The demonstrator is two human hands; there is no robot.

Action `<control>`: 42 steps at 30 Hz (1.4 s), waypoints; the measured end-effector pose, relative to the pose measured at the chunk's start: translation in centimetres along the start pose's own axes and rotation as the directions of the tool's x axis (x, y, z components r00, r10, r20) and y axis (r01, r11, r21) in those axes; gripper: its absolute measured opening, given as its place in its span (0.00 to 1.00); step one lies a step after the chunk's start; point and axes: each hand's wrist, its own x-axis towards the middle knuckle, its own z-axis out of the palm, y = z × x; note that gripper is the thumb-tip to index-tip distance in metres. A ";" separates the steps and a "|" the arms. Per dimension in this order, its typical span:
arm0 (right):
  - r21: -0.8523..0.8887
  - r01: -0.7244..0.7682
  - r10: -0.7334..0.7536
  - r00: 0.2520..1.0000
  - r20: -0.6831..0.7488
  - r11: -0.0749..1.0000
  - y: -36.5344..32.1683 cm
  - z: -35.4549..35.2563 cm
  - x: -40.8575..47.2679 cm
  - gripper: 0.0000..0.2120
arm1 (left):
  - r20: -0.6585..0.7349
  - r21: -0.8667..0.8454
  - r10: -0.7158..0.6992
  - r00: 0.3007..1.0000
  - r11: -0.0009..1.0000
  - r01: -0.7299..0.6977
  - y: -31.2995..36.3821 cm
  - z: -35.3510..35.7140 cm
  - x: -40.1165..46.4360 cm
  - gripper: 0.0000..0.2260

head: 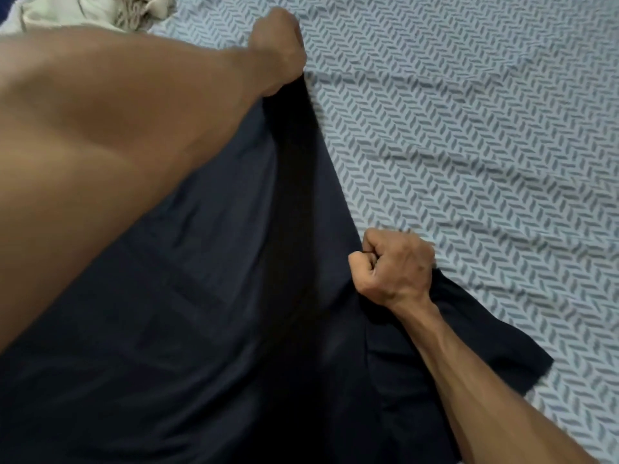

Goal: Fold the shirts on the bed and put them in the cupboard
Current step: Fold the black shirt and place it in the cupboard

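- Shirt [207, 296]: dark navy, spread over the near left part of the bed [485, 128], covering the lower left of the view.
- Left hand [279, 45]: reaches far across, fingers curled tight on the shirt's far edge; the cloth hangs taut from the fist down toward the viewer.
- Right hand [395, 266]: fisted on the shirt's right edge, nearer the viewer, knuckles up, cloth bunched inside the grip.
- Between the two fists the shirt's right border runs as a straight, stretched fold line.
- A loose flap of the shirt lies flat on the sheet just right of the right forearm.
- Bed sheet: pale blue, herringbone print, exposed on the right half.
- Pale cloth [93, 11]: crumpled heap at the far left corner, apart from the shirt; whether it is a shirt cannot be told.
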 end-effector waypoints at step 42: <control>-0.012 0.324 -0.269 0.805 0.528 0.946 -39.3 20.1 16.2 0.17 | 0.305 -0.301 -0.385 0.871 0.829 0.471 -42.5 -17.7 -26.0 0.22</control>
